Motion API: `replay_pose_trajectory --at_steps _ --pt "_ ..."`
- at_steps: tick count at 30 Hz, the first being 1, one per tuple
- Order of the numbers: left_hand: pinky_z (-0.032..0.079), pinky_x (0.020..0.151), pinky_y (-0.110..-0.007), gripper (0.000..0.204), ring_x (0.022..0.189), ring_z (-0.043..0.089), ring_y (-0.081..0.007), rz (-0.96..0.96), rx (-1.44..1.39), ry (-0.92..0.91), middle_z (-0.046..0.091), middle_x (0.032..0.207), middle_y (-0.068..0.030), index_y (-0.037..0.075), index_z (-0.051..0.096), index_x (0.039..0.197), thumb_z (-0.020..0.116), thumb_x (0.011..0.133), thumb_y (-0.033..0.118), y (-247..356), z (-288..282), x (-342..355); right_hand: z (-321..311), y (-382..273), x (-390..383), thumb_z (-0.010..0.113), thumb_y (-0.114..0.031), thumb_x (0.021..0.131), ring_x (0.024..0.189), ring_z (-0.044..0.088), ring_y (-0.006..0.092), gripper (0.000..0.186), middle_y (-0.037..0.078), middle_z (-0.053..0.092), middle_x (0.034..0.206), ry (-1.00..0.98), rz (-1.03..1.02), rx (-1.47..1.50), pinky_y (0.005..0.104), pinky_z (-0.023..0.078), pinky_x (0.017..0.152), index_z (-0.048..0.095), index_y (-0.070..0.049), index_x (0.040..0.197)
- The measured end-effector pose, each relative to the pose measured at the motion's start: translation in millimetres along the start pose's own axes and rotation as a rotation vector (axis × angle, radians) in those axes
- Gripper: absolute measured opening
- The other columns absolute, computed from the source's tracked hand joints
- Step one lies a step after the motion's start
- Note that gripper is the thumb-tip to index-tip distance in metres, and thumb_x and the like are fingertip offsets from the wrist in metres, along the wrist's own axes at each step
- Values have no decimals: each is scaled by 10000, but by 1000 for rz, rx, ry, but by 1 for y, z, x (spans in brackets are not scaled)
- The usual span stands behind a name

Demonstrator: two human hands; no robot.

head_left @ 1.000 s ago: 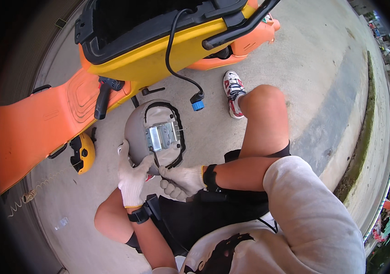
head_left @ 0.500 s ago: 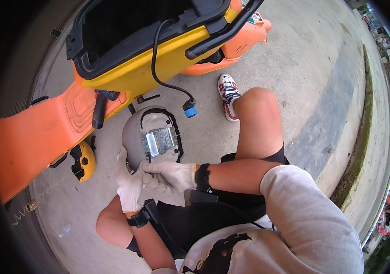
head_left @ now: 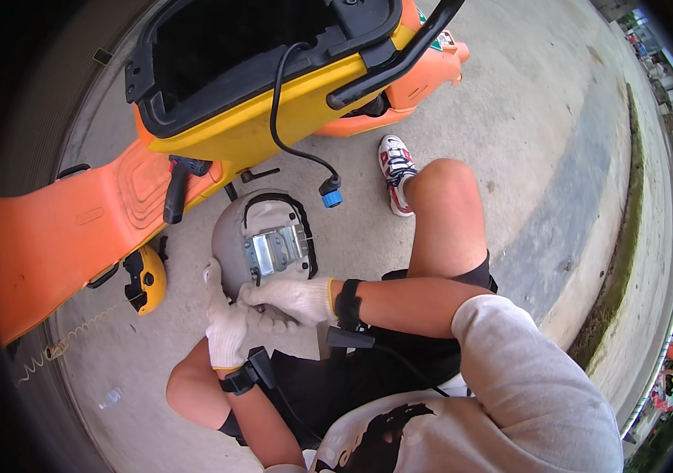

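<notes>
A grey rounded scooter seat (head_left: 230, 236) rests on the concrete between my knees and the scooter, its underside turned up. That side carries a shiny metal hinge bracket (head_left: 276, 251) and a black edge strip. My left hand (head_left: 224, 319), in a white knit glove, grips the seat's near left edge, with one digit stretched up its side. Beside it, my gloved right hand (head_left: 293, 301) reaches in from the right, thumb and fingers closed at the near edge below the bracket. Whatever small thing it pinches is hidden. The two hands touch or nearly touch.
An orange and yellow scooter (head_left: 297, 98) stands ahead, a black cable with a blue-ended plug (head_left: 331, 197) hanging from it. A power drill (head_left: 179, 188) lies on its footboard. A yellow helmet (head_left: 147, 280) and a coiled hose (head_left: 57, 348) are at left. My shoe (head_left: 397, 169) is ahead right.
My right hand has shifted slightly left and its grip has tightened a little near the seat's edge. The view has shifted slightly; the seat stays in place.
</notes>
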State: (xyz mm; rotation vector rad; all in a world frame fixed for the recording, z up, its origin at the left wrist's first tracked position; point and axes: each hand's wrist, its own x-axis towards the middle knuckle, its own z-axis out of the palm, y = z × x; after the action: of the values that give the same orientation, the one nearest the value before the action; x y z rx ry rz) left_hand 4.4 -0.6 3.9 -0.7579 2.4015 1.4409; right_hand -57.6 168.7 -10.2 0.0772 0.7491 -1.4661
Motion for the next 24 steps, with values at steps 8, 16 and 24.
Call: replay_pose_trajectory --at_steps 8,16,24 --pt "526 929 -343 692 1094 630 -246 51 193 93 461 1491 -250 22 285 1585 587 978 164 -9 -1 5 0 7 3 521 -465 1018 513 517 113 418 0 571 664 84 -3 24 286 363 419 650 -92 880" --pt "535 769 -348 628 920 606 -200 -177 -124 -5 577 1254 -177 29 319 1545 581 974 38 25 2 -10 4 11 1 569 -359 961 507 507 122 306 -2 559 656 267 4 -12 292 366 426 646 -107 807" --pt "534 770 -353 664 960 601 -212 -120 -178 7 573 1251 -197 32 290 1555 581 959 3 29 4 -11 -6 9 8 539 -342 944 493 485 129 270 12 599 658 239 16 8 300 354 452 602 -128 792"
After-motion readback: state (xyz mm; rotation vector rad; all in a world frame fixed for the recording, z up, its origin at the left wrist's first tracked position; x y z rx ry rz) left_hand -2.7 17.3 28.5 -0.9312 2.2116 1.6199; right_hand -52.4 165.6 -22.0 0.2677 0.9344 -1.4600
